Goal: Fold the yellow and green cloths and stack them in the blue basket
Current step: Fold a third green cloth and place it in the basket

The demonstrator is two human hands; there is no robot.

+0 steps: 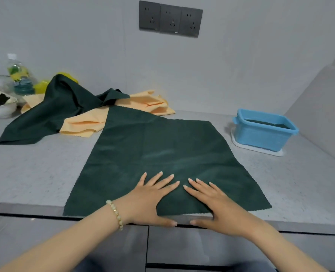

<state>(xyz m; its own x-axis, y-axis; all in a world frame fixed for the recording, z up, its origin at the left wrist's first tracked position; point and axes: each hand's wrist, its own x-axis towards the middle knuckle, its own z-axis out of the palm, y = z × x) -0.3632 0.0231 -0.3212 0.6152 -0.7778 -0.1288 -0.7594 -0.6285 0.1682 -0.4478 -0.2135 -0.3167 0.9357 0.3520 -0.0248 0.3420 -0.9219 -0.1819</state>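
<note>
A dark green cloth (162, 154) lies spread flat on the grey counter in front of me. My left hand (149, 195) and my right hand (215, 203) press side by side on its near edge, fingers straight and spread, thumbs at the counter's front edge. At the back left, a crumpled green cloth (53, 112) lies heaped over pale yellow cloths (84, 124); another yellow cloth (153, 104) lies behind the spread one. The blue basket (264, 132) stands at the right with a dark green cloth inside it.
The basket sits on a white tray (260, 150). At the far left stand a plastic bottle (19, 77), a white bowl (0, 108) and yellow items. Wall sockets (170, 19) are above. The wall juts in at the right. Drawers lie below the counter edge.
</note>
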